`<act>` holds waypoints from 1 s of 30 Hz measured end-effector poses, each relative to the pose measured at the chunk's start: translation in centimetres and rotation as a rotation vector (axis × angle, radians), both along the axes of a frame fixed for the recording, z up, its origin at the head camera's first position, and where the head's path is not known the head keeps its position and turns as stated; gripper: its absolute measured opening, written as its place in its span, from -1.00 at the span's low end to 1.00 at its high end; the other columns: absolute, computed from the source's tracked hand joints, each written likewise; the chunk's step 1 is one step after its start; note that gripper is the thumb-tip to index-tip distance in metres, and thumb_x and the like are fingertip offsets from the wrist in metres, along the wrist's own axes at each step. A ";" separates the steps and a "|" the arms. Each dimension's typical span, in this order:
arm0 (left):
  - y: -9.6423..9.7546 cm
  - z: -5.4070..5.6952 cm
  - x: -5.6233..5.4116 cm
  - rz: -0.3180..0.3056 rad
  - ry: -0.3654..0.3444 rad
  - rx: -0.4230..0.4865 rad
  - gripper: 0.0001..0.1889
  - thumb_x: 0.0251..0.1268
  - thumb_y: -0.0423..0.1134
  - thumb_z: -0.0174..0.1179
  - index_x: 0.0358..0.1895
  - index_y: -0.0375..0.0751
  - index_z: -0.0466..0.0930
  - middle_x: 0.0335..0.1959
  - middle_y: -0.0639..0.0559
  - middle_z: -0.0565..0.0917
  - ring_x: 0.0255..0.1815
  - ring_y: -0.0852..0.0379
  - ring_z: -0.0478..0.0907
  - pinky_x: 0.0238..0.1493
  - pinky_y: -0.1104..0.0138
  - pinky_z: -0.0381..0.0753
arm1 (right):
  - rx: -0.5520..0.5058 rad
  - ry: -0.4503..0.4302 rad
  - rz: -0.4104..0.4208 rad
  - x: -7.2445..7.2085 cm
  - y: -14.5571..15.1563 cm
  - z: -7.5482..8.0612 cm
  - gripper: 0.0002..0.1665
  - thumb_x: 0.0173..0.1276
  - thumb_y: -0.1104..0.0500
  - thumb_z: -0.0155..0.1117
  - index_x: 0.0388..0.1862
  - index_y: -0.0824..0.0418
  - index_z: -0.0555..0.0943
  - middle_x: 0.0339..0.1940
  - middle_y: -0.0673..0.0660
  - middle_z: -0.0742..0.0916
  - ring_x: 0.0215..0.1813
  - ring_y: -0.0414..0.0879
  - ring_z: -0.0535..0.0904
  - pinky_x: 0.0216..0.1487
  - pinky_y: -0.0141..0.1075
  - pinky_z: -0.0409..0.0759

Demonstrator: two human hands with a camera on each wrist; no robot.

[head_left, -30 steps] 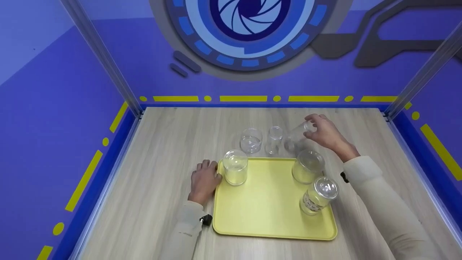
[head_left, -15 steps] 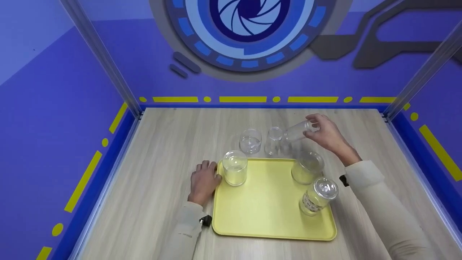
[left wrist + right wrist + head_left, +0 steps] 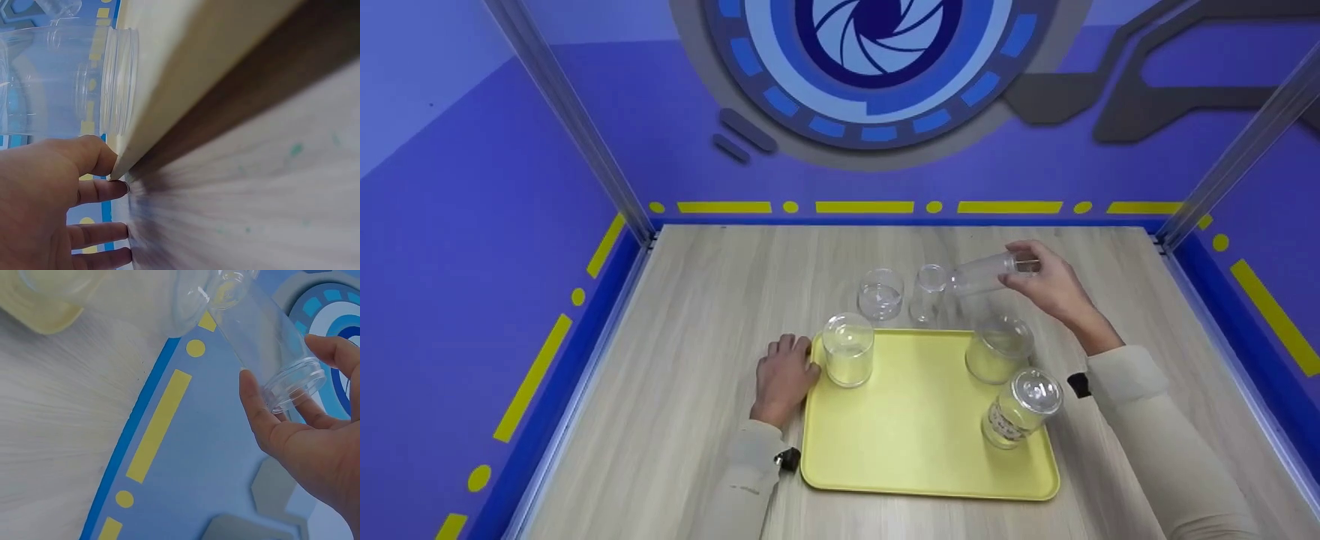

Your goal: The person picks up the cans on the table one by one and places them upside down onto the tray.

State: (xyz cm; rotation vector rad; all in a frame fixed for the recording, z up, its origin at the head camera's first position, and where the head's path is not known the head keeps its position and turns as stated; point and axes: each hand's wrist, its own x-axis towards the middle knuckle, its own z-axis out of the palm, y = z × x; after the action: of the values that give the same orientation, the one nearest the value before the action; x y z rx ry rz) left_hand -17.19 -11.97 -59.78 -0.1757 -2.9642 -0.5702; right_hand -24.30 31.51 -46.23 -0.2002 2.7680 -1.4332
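My right hand point(image 3: 1051, 283) holds a slim clear jar point(image 3: 979, 275) by its threaded neck, fingers and thumb round it. The jar lies tilted nearly level above the table, mouth toward my palm and base pointing left; in the right wrist view its clear body point(image 3: 261, 337) shows past the fingertips. Close to its base stands another slim clear jar point(image 3: 930, 294). My left hand point(image 3: 784, 375) is at the left edge of a yellow tray point(image 3: 911, 420), thumb and forefinger pinching the rim. Beside it on the tray, a clear jar point(image 3: 62, 84) stands upside down, threaded mouth downward.
A wide clear jar point(image 3: 999, 349) and a jar with a printed label point(image 3: 1006, 421) stand at the tray's right side. Behind the tray is a short clear jar point(image 3: 880, 295). Blue printed panels point(image 3: 885, 176) bound the wooden table point(image 3: 697, 300).
The slim jar in my right hand has swung from a steeper slant to nearly level, its base rising. The right hand has shifted slightly right. My left hand stays at the tray.
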 end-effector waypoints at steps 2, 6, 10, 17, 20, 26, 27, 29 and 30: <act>0.0 0.0 0.0 -0.001 -0.001 0.000 -0.67 0.39 -0.10 0.28 0.11 -0.17 0.65 0.11 -0.19 0.57 0.07 -0.22 0.51 -0.08 -0.08 0.63 | -0.018 -0.003 -0.012 0.2 0.1 0.0 -0.26 0.48 0.17 0.41 0.54 0.33 0.40 0.38 0.42 0.55 0.39 0.32 0.50 0.22 -0.09 0.58; 0.0 0.0 0.0 -0.003 0.005 -0.001 -0.66 0.38 -0.10 0.29 0.11 -0.17 0.65 0.12 -0.20 0.57 0.08 -0.22 0.51 -0.08 -0.08 0.63 | -0.064 0.003 -0.028 0.5 0.2 0.1 -0.27 0.46 0.18 0.43 0.52 0.35 0.41 0.36 0.41 0.57 0.33 0.29 0.53 0.05 -0.45 0.54; 0.0 -0.1 0.1 -0.003 0.007 -0.005 -0.66 0.38 -0.10 0.29 0.12 -0.17 0.65 0.12 -0.20 0.57 0.08 -0.22 0.51 -0.08 -0.08 0.64 | -0.109 0.005 -0.031 0.8 0.3 0.1 -0.27 0.46 0.19 0.43 0.51 0.36 0.42 0.33 0.40 0.59 0.30 0.25 0.54 0.00 -0.54 0.53; 0.0 -0.1 0.2 -0.006 0.009 -0.009 -0.67 0.39 -0.10 0.29 0.11 -0.17 0.65 0.12 -0.19 0.57 0.06 -0.21 0.51 -0.09 -0.06 0.64 | -0.171 -0.017 -0.044 1.1 0.1 0.0 -0.29 0.48 0.21 0.40 0.52 0.36 0.41 0.31 0.38 0.59 0.26 0.12 0.56 0.02 -0.52 0.59; 0.0 -0.1 0.2 -0.005 0.009 -0.003 -0.67 0.40 -0.11 0.28 0.11 -0.17 0.65 0.13 -0.19 0.57 0.08 -0.21 0.51 -0.08 -0.07 0.64 | -0.224 -0.042 -0.049 1.3 0.0 0.0 -0.29 0.49 0.22 0.38 0.53 0.39 0.39 0.31 0.39 0.57 0.20 0.00 0.58 0.04 -0.48 0.63; -0.1 -0.2 0.2 0.000 -0.006 0.008 -0.66 0.41 -0.10 0.26 0.14 -0.18 0.65 0.20 -0.21 0.56 0.14 -0.23 0.51 -0.02 -0.10 0.64 | -0.319 -0.056 -0.049 1.5 0.0 0.0 -0.31 0.51 0.27 0.34 0.53 0.43 0.36 0.26 0.37 0.55 0.10 -0.18 0.63 0.07 -0.41 0.67; -0.1 -0.2 0.1 0.000 -0.009 0.008 -0.65 0.42 -0.10 0.26 0.15 -0.18 0.65 0.21 -0.22 0.56 0.16 -0.23 0.50 0.00 -0.10 0.63 | -0.334 -0.054 -0.048 1.6 0.0 0.0 -0.31 0.51 0.28 0.33 0.53 0.44 0.36 0.25 0.36 0.55 0.09 -0.19 0.63 0.08 -0.40 0.68; -0.1 -0.2 0.1 -0.001 -0.013 0.011 -0.64 0.42 -0.09 0.26 0.16 -0.18 0.64 0.26 -0.24 0.55 0.20 -0.25 0.50 0.04 -0.12 0.63 | -0.363 -0.054 -0.045 1.7 0.0 0.0 -0.31 0.51 0.30 0.33 0.53 0.45 0.35 0.24 0.34 0.55 0.09 -0.18 0.64 0.09 -0.37 0.68; -0.1 -0.2 0.1 -0.001 -0.014 0.013 -0.64 0.43 -0.09 0.26 0.17 -0.18 0.64 0.27 -0.25 0.55 0.21 -0.26 0.50 0.06 -0.13 0.63 | -0.376 -0.054 -0.044 1.7 0.0 0.0 -0.31 0.52 0.31 0.32 0.53 0.46 0.34 0.23 0.33 0.55 0.09 -0.18 0.64 0.10 -0.35 0.69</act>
State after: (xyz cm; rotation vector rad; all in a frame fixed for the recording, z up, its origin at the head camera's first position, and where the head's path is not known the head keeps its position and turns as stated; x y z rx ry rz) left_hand -17.11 -12.06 -59.94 -0.1723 -2.9735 -0.5931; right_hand -22.60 31.54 -46.24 -0.1026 2.4509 -1.9275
